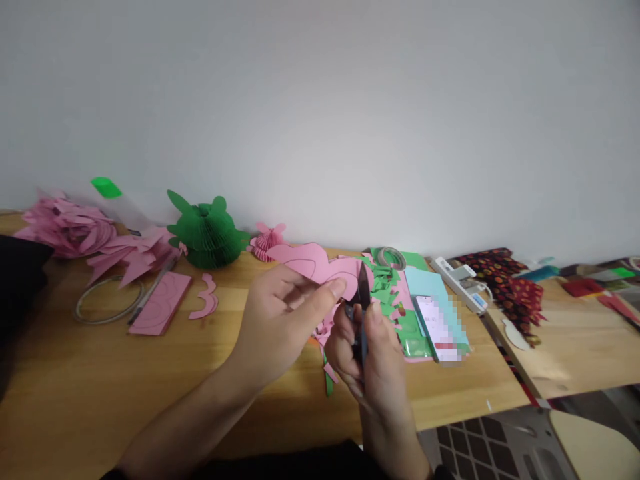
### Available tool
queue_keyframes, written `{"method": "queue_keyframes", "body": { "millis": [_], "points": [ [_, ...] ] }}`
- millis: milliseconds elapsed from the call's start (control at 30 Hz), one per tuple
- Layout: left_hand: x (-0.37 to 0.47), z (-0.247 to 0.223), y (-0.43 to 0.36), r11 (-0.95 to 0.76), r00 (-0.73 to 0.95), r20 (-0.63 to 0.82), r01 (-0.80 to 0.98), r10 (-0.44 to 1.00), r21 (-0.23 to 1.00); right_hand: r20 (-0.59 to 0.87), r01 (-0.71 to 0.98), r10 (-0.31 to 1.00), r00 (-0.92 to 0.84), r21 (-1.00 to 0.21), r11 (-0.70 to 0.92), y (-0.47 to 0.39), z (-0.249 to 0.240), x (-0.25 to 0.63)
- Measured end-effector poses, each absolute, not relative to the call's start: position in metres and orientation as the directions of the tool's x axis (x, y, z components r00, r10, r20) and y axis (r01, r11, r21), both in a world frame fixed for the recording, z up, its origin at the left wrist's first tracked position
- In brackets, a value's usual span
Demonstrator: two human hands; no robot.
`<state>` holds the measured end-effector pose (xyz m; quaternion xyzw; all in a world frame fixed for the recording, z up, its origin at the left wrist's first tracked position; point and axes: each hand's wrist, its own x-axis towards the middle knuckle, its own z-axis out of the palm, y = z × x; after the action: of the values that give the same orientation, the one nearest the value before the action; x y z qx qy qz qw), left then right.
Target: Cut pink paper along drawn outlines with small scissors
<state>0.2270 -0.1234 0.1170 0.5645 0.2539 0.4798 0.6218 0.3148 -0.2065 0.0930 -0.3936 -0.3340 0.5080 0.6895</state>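
Observation:
Between the thumb and fingers of my left hand is a piece of pink paper with curved outlines drawn on it. It is held above the table, its wavy upper edge facing the wall. My right hand grips a pair of dark scissors, with the blades pointing up at the right end of the paper. The fingers hide most of the scissor handles. Pink and green paper scraps lie behind and below both hands.
On the left are a green honeycomb paper figure, a smaller pink one, marked pink paper, a wavy pink cutout and a tape roll. To the right lie a phone, another tape roll and a power strip.

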Motion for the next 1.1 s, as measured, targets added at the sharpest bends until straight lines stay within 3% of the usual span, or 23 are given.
{"method": "queue_keyframes", "body": {
  "millis": [433, 767, 1100],
  "points": [
    [0.2271, 0.1121, -0.1233, -0.001, 0.423, 0.181, -0.392, 0.888, 0.920, 0.048, -0.408, 0.965, 0.260, -0.900, 0.154, -0.2055, 0.0931, 0.3165],
    [0.2260, 0.1156, -0.1199, -0.032, 0.395, 0.188, -0.367, 0.899, 0.929, 0.043, -0.376, 0.971, 0.237, -0.917, 0.132, -0.2086, 0.0891, 0.3179],
    [0.2252, 0.1141, -0.1189, 0.000, 0.426, 0.221, -0.461, 0.877, 0.887, 0.032, -0.334, 0.970, 0.242, -0.935, 0.114, -0.2097, 0.0889, 0.3178]
  ]
}}
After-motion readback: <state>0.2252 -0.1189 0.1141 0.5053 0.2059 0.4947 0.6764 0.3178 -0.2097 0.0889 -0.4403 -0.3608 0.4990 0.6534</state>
